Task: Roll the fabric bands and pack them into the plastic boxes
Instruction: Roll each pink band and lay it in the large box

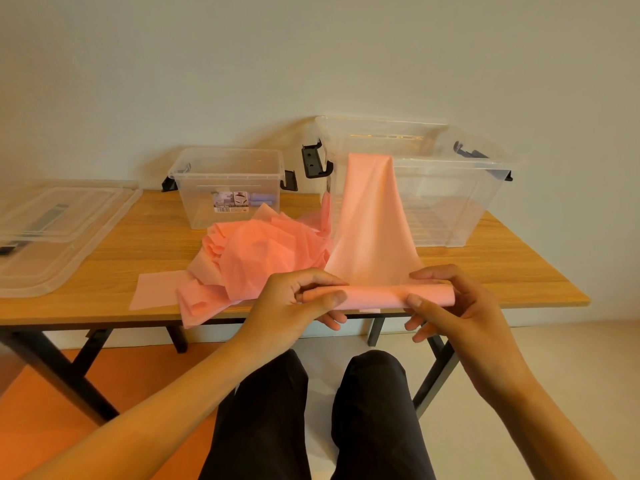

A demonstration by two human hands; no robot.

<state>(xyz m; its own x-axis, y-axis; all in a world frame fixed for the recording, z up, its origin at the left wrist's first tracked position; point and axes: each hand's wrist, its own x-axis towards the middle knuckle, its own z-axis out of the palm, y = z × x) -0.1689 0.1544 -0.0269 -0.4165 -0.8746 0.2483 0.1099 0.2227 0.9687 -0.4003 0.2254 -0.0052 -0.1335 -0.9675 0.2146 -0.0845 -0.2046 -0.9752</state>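
Observation:
A pink fabric band [369, 220] hangs over the front rim of the large clear plastic box [450, 202] and runs down to the table's front edge. Its near end is wound into a roll [375, 296]. My left hand [298, 299] pinches the roll's left end with thumb and fingers. My right hand [450, 303] grips the right end the same way. A crumpled heap of more pink bands [263, 258] lies left of the hanging band. A small clear plastic box [228, 181] stands behind the heap, with a label and something bluish inside.
The wooden table [502, 268] stands against a white wall. Two clear box lids [52, 233] are stacked at the left end. Both boxes have black latches. My legs in dark trousers [311, 420] sit below the front edge, above an orange and pale floor.

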